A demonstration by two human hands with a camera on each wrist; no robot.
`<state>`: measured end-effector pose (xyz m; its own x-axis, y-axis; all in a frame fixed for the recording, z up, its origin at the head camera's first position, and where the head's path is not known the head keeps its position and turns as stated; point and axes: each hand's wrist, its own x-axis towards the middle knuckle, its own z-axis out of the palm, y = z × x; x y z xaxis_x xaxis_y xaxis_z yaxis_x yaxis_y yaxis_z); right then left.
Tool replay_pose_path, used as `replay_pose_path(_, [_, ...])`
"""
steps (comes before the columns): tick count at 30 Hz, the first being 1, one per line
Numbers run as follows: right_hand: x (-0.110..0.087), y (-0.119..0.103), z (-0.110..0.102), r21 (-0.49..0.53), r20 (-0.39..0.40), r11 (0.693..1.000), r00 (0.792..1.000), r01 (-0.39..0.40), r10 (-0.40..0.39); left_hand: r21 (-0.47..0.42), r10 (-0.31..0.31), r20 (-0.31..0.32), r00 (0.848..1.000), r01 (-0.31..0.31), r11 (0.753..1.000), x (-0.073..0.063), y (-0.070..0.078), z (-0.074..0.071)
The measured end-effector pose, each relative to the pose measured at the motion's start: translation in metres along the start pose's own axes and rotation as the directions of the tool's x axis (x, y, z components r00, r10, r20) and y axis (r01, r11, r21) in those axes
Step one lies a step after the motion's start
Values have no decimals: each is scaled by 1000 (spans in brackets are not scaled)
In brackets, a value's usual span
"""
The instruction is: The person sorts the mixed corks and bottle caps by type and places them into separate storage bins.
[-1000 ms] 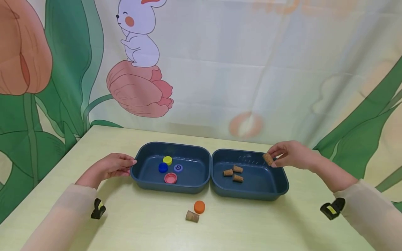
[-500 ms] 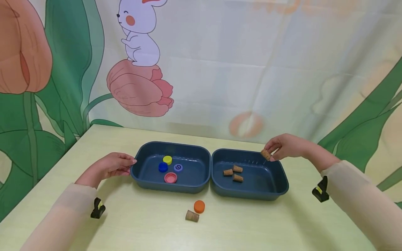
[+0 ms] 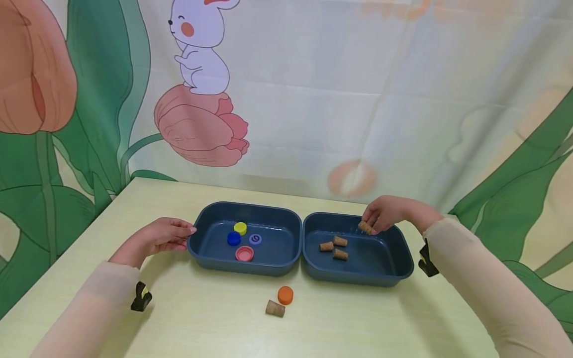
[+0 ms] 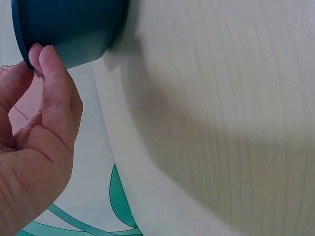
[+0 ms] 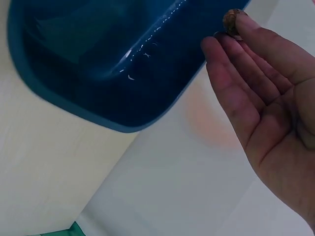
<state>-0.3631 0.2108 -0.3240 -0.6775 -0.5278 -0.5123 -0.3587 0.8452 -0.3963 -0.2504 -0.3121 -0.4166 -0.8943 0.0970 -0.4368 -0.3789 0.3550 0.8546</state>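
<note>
My right hand (image 3: 386, 214) pinches a cork (image 3: 365, 227) between thumb and fingertips, over the back of the right blue bin (image 3: 358, 281). In the right wrist view, the end of that cork (image 5: 232, 21) shows at the thumb tip. Three other corks (image 3: 340, 241) lie on this bin's floor. At the far side, my left hand (image 3: 164, 235) holds the left end of the left blue bin (image 3: 250, 268); the left wrist view has its thumb and fingers (image 4: 49, 64) gripping the rim. Inside that bin are yellow (image 3: 240, 228), blue, purple and pink (image 3: 244, 253) bottle caps.
On the pale wooden table (image 3: 201, 318), in front of the bins, an orange cap (image 3: 285, 295) lies beside a loose cork (image 3: 275, 309). The two bins stand end to end. A printed cloth (image 3: 286, 99) with a rabbit and tulips hangs behind the table.
My right hand has moved left with the cork, from the bin's right back corner to further in over the bin. The left hand has stayed at its rim.
</note>
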Motion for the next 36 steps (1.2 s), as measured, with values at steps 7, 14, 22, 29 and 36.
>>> replay_pose_path(7, [13, 1, 3, 15, 38, 999, 998, -44, 43, 3, 1, 4, 1000, -1, 1000, -2, 1, 0])
replay_pose_path(14, [21, 2, 6, 12, 60, 998, 996, -69, 69, -1, -6, 3, 1000, 6, 1000, -1, 1, 0])
replay_pose_path(22, [27, 0, 10, -16, 93, 996, 992, -83, 84, -2, 8, 8, 1000, -8, 1000, 0, -1, -1])
replay_pose_path(29, [36, -2, 19, -31, 103, 994, 988, -109, 111, -4, 11, 4, 1000, -11, 1000, 1, -4, -1])
replay_pose_path(36, [45, -1, 27, -41, 112, 990, 984, -131, 135, -8, 11, 2, 1000, -11, 1000, 1, -3, -1])
